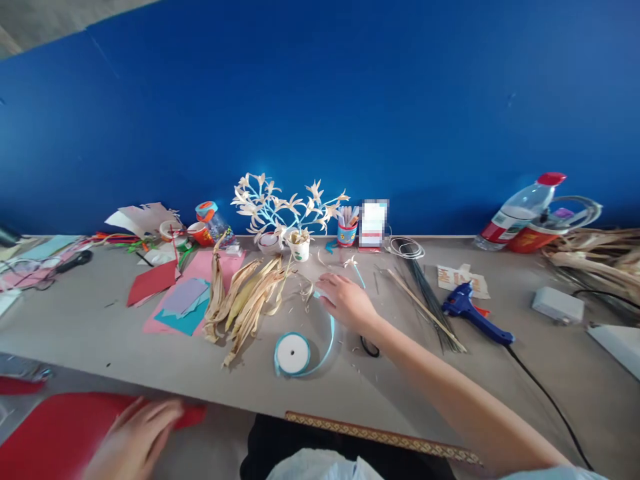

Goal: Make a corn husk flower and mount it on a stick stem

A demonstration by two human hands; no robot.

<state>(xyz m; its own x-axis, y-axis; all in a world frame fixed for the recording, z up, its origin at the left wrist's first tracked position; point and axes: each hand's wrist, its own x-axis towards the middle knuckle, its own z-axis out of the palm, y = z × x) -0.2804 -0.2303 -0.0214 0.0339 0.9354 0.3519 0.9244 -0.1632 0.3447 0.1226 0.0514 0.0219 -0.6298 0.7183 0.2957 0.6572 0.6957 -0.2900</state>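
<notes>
My right hand (pixel 345 300) is low over the middle of the table, fingers closed on the light blue ribbon (pixel 332 328). A bit of blue shows at the fingertips, and the ribbon curves from under the hand to its white-centred roll (pixel 292 353), which lies flat. Just beyond the hand is a pale flower on a blue stem (pixel 352 263). Dried corn husks (pixel 255 293) lie to its left. My left hand (pixel 143 433) is below the table's front edge, over a red seat (pixel 55 427). Motion smears its fingers, and I cannot make out anything in them.
Husk flowers (pixel 273 210) stand in a white cup (pixel 299 248) near the blue wall. A blue glue gun (pixel 473 313), thin wires (pixel 430 300) and a tilted bottle (pixel 520 210) are to the right. Coloured paper (pixel 185 310) is on the left. A phone (pixel 373 227) stands at the back.
</notes>
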